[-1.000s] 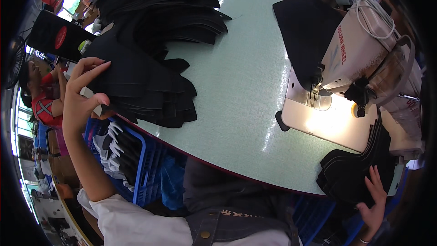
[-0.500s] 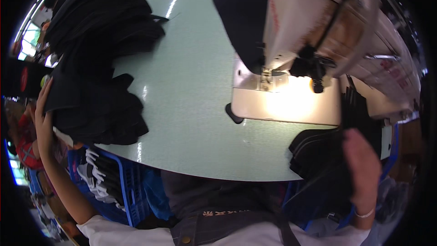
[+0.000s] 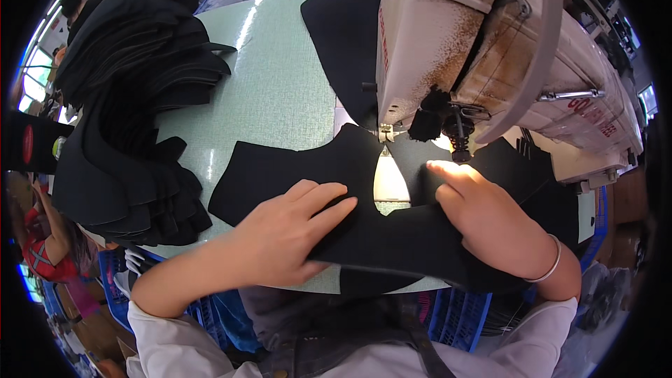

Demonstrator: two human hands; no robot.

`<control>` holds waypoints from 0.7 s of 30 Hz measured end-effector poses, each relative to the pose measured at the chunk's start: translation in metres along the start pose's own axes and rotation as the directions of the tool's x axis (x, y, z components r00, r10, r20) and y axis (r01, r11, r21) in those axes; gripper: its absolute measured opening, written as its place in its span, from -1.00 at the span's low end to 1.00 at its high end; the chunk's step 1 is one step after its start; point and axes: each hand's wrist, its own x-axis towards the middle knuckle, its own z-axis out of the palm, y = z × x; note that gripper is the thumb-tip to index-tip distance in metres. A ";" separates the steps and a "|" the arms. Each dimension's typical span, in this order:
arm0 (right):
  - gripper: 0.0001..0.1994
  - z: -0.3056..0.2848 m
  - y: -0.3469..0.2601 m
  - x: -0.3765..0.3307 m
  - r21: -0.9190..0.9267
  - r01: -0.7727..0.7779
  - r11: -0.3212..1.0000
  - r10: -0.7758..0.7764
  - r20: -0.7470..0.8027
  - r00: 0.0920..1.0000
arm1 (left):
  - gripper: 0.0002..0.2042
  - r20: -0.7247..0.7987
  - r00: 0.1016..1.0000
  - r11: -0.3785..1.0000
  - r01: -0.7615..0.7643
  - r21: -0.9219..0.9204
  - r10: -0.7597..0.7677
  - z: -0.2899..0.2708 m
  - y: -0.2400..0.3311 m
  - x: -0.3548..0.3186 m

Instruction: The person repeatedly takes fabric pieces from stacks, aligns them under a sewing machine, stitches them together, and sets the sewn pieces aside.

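Note:
A curved black fabric piece [image 3: 280, 175] lies flat on the pale green table [image 3: 280, 91], reaching under the needle of a cream industrial sewing machine [image 3: 448, 49]. My left hand [image 3: 287, 234] presses flat on the fabric's near edge, fingers spread and pointing right. My right hand [image 3: 483, 217] lies palm down on the fabric to the right of the lit needle area [image 3: 385, 182], its fingertips close to the presser foot. A bracelet circles my right wrist.
A tall stack of black cut pieces [image 3: 133, 119] fills the table's left side. Another black piece [image 3: 343, 35] lies behind the machine. Blue crates [image 3: 455, 311] stand under the table edge. A person in red [image 3: 42, 252] is at the far left.
My left hand left the stack at the left and came down onto a black piece in front of the machine. My right hand rose from below the table onto the same piece.

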 end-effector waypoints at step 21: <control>-0.81 0.043 -0.006 0.013 -0.344 0.029 0.939 -0.092 -0.170 0.981 | -0.49 -0.234 0.969 0.996 -0.070 0.046 0.079 0.027 -0.001 0.033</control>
